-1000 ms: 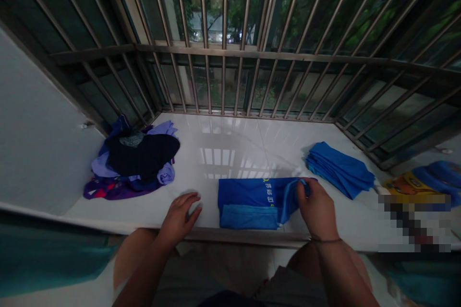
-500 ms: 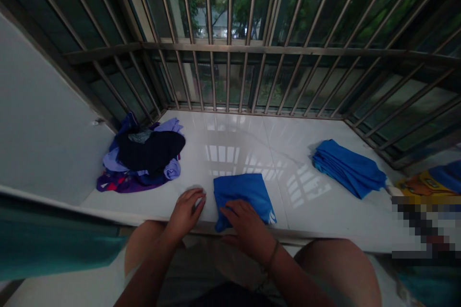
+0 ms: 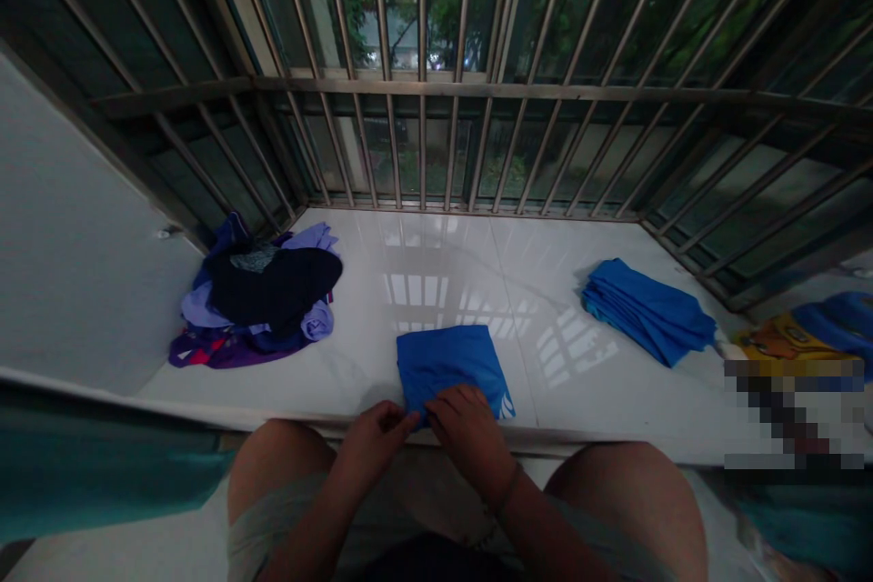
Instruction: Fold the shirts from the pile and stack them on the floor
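One folded blue cloth point(image 3: 446, 353) lies on the white window ledge point(image 3: 593, 405), stretching away just beyond both hands. The left hand point(image 3: 375, 438) touches its near-left corner, fingers drawn narrow; the right hand point(image 3: 474, 429) covers part of the near edge, fingers bent. Whether either grips fabric, I cannot tell.

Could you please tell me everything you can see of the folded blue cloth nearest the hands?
The folded blue cloth looks like soft fabric, roughly four-sided, with a white mark at its near right corner. It lies on the glossy white ledge, by the front edge. The right hand covers some of its near part; the left hand is at its near left corner, any pinch unclear.
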Demonstrator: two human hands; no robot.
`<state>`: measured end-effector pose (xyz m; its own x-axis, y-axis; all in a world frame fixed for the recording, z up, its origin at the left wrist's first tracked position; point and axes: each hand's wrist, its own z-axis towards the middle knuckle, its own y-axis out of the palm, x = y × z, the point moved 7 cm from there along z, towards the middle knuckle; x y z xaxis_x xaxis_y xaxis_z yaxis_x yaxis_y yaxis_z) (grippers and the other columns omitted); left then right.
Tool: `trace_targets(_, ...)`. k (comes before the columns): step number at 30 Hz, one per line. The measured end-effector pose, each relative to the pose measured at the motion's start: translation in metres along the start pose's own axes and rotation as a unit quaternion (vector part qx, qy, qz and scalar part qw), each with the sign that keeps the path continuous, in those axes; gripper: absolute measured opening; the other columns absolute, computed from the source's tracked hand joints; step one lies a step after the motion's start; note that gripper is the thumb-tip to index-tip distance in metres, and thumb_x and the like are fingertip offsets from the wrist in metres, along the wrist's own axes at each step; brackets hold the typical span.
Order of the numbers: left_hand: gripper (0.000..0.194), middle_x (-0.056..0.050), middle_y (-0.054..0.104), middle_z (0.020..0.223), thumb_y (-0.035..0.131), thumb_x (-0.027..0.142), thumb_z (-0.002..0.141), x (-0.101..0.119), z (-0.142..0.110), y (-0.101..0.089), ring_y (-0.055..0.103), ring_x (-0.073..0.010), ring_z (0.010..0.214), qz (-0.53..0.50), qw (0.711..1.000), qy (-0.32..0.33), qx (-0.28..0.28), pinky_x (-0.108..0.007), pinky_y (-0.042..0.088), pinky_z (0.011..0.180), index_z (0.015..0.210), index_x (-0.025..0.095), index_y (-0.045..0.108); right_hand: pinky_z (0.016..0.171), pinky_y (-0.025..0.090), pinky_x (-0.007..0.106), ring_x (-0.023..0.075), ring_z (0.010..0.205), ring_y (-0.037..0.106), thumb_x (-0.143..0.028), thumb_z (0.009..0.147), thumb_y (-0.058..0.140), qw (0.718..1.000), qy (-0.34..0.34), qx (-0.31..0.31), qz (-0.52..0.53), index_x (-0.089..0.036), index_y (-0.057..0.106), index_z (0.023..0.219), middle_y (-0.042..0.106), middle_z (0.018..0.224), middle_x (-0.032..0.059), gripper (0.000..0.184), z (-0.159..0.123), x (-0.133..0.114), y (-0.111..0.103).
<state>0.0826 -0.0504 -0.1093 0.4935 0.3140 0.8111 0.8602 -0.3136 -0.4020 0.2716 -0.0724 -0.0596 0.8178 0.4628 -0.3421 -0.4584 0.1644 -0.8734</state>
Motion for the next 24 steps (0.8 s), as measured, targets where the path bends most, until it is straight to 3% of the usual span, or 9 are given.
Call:
trace_targets(3,0.055,-0.003,0.072,0.08,0.081,0.075,0.07,0.011,0.01,0.009,0.071,-0.0244,0.079,-0.122,0.992,-0.021,-0.024,-0.032,0.056,0.064,0.082,0.024,0.062,0.098,0.052,0.042,0.0246,0.103,0.068,-0.024,0.106,0.072,1.0,-0.004,0.013,0.001,-0.026,0.077,0.114,0.077,0.106,0.0048,0.01,0.002,-0.001,-0.007)
trace_targets(5,0.055,-0.001,0.069,0.08,0.083,0.073,0.07,0.026,0.014,0.011,0.068,-0.0214,0.078,-0.175,0.984,0.005,-0.027,-0.033,0.059,0.069,0.081,0.024,0.059,0.099,0.052,0.042,0.0246,0.105,0.069,-0.024,0.107,0.07,1.0,-0.002,0.018,0.002,-0.026,0.077,0.117,0.078,0.108,0.0056,0.012,0.003,0.001,-0.01)
trace_targets(10,0.054,0.004,0.055,0.071,0.084,0.068,0.076,0.056,0.008,0.006,0.056,-0.0149,0.069,-0.21,0.971,0.11,-0.002,-0.027,0.05,0.069,0.077,0.024,0.053,0.101,0.054,0.047,0.03,0.112,0.069,-0.016,0.099,0.075,0.997,0.063,0.029,-0.025,-0.025,0.07,0.143,0.075,0.121,0.0108,0.045,-0.003,0.024,-0.017)
trace_targets(12,0.05,0.004,0.056,0.073,0.082,0.064,0.08,0.049,0.004,0.007,0.056,-0.015,0.071,-0.241,0.965,0.105,-0.007,-0.027,0.049,0.07,0.078,0.025,0.051,0.097,0.056,0.046,0.0296,0.109,0.068,-0.009,0.094,0.074,0.997,0.069,0.031,-0.034,-0.026,0.07,0.143,0.074,0.121,0.0102,0.052,-0.008,0.032,-0.02)
trace_targets(15,0.044,0.004,0.06,0.075,0.082,0.058,0.081,0.019,0.001,0.012,0.059,-0.0157,0.073,-0.269,0.961,0.064,-0.01,-0.027,0.049,0.071,0.081,0.024,0.054,0.098,0.056,0.046,0.0294,0.109,0.067,-0.005,0.091,0.074,0.997,0.064,0.029,-0.034,-0.03,0.074,0.137,0.073,0.12,0.009,0.052,-0.018,0.036,-0.024)
trace_targets(19,0.039,0.002,0.068,0.079,0.08,0.055,0.081,-0.025,0.0,0.01,0.066,-0.0188,0.074,-0.219,0.975,0.032,0.012,-0.03,0.052,0.07,0.089,0.024,0.059,0.119,0.049,0.056,0.0315,0.124,0.065,-0.015,0.09,0.083,0.999,0.021,-0.028,0.001,-0.028,0.075,0.134,0.072,0.13,0.0089,0.047,-0.03,0.028,-0.018)
trace_targets(21,0.04,-0.003,0.076,0.09,0.076,0.059,0.083,-0.03,-0.002,0.002,0.073,-0.023,0.081,-0.174,0.982,0.046,0.048,-0.034,0.057,0.073,0.096,0.025,0.061,0.127,0.041,0.06,0.0322,0.132,0.062,-0.022,0.091,0.087,0.999,0.003,-0.043,0.01,-0.027,0.071,0.141,0.07,0.138,0.01,0.053,-0.035,0.026,-0.014)
trace_targets(24,0.045,-0.011,0.08,0.121,0.067,0.063,0.094,-0.011,0.002,-0.017,0.079,-0.0294,0.104,-0.062,0.985,0.086,0.132,-0.039,0.063,0.08,0.118,0.025,0.065,0.125,0.044,0.06,0.0332,0.133,0.062,-0.024,0.09,0.09,0.999,-0.001,-0.043,-0.006,-0.03,0.069,0.147,0.07,0.14,0.0103,0.061,-0.036,0.027,-0.009)
